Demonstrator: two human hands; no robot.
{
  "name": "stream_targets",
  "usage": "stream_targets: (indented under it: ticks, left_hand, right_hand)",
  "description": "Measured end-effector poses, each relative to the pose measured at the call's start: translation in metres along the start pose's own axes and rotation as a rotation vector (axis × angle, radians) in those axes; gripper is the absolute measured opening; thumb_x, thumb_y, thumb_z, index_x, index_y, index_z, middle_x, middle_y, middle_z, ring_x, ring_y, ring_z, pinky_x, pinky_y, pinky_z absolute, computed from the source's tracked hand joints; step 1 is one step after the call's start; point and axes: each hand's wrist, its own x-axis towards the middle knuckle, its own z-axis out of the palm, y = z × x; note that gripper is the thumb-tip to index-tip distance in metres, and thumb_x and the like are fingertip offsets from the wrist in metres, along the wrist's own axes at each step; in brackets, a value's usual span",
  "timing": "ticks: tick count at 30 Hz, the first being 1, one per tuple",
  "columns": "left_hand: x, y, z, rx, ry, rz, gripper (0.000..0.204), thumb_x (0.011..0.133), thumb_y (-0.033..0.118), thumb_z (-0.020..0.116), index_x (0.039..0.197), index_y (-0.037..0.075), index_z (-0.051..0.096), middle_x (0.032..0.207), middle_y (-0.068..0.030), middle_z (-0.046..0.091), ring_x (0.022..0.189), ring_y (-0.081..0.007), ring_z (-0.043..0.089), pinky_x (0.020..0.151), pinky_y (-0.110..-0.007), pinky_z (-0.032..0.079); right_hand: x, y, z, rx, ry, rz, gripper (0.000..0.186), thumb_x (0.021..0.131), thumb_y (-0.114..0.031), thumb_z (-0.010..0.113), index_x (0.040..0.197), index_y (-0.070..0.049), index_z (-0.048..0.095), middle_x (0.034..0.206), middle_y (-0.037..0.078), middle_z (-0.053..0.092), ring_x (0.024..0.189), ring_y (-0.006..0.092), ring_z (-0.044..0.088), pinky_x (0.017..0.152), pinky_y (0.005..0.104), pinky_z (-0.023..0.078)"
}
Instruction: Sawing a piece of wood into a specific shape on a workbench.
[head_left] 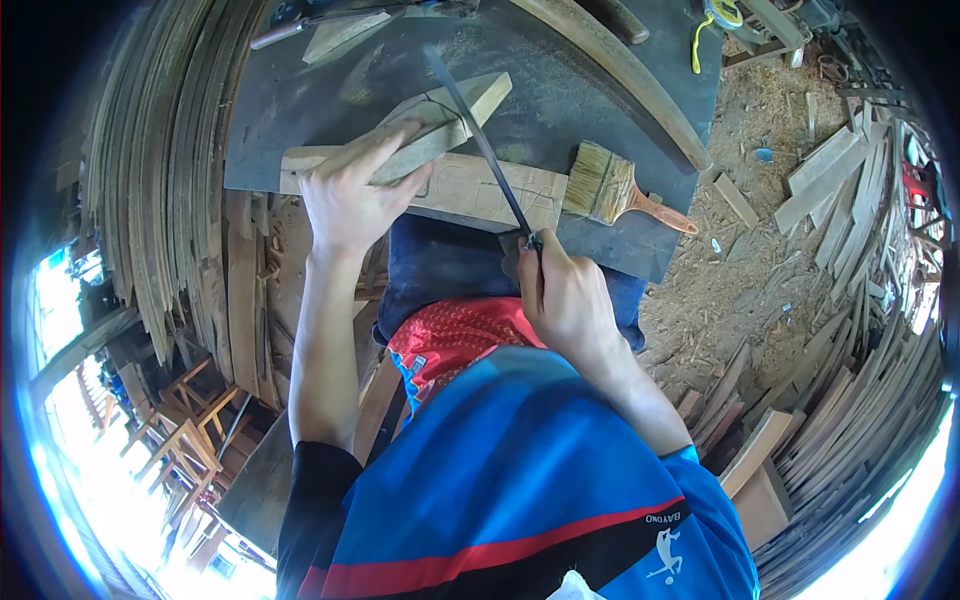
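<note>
My left hand (358,195) grips a short angled block of wood (418,153), thumb on its near side and fingers over its top, holding it tilted above the table. My right hand (570,292) is closed round the handle of a long, thin, dark file (492,155). The file's blade slants up and left across the block near its right end, and its far tip is blurred. Beneath the block, a flat pale board (480,190) with faint pencil outlines lies along the table's near edge. Just right of that board rests a wide paintbrush (603,183) with a wooden handle.
The dark table (300,105) carries a long curved wooden piece (620,70) at the far right and a wood offcut (342,35) at the far left. A yellow tape measure (722,14) sits by the far right corner. Stacked planks (165,150) stand left; more strips (850,430) lie right.
</note>
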Motion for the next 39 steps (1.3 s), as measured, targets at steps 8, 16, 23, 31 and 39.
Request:
stream_targets:
  ticks: [8,16,23,31,39]
  left_hand:
    - [-0.02,0.012,0.01,0.046,-0.015,0.015,0.043,0.066,0.019,0.086,0.108,0.018,0.076,0.106,0.0027,0.075,0.098,-0.0178,0.073,0.076,-0.029,0.059]
    - [-0.029,0.018,0.015,0.096,-0.019,0.012,0.049,0.064,0.018,0.086,0.112,0.019,0.074,0.109,0.0044,0.075,0.102,-0.0183,0.072,0.079,-0.029,0.059]
    - [-0.022,0.023,0.015,0.115,-0.065,0.009,0.046,0.067,0.021,0.085,0.112,0.022,0.075,0.109,0.0059,0.075,0.101,-0.0169,0.072,0.077,-0.028,0.059]
    - [-0.011,0.021,0.014,0.123,-0.085,-0.026,0.041,0.069,0.026,0.085,0.109,0.025,0.076,0.108,0.0047,0.075,0.098,-0.0148,0.073,0.074,-0.028,0.06]
    - [0.011,0.019,0.004,0.094,-0.087,-0.086,0.037,0.07,0.03,0.087,0.105,0.019,0.079,0.092,-0.0074,0.077,0.078,-0.0201,0.075,0.067,-0.029,0.057]
  right_hand:
    - [-0.027,0.007,-0.006,-0.009,-0.06,0.065,0.018,0.096,-0.012,0.056,0.091,0.005,0.052,0.054,0.022,0.055,0.052,0.0423,0.06,0.049,0.0502,0.047]
    - [-0.035,0.007,-0.006,0.065,-0.082,0.144,0.016,0.097,-0.011,0.056,0.09,0.004,0.051,0.055,0.022,0.055,0.053,0.0428,0.059,0.05,0.0512,0.046]
    - [-0.04,0.01,-0.004,0.017,-0.058,0.129,0.017,0.096,-0.01,0.056,0.088,0.003,0.05,0.054,0.023,0.055,0.052,0.0431,0.06,0.049,0.0506,0.047]
    - [-0.028,0.015,-0.002,0.264,-0.008,0.132,0.019,0.098,-0.009,0.056,0.085,0.004,0.051,0.057,0.023,0.057,0.054,0.0442,0.059,0.049,0.0495,0.046]
    - [-0.011,0.016,0.006,0.256,0.057,0.015,0.019,0.097,-0.01,0.056,0.084,0.003,0.05,0.057,0.023,0.057,0.053,0.0438,0.059,0.05,0.05,0.046]
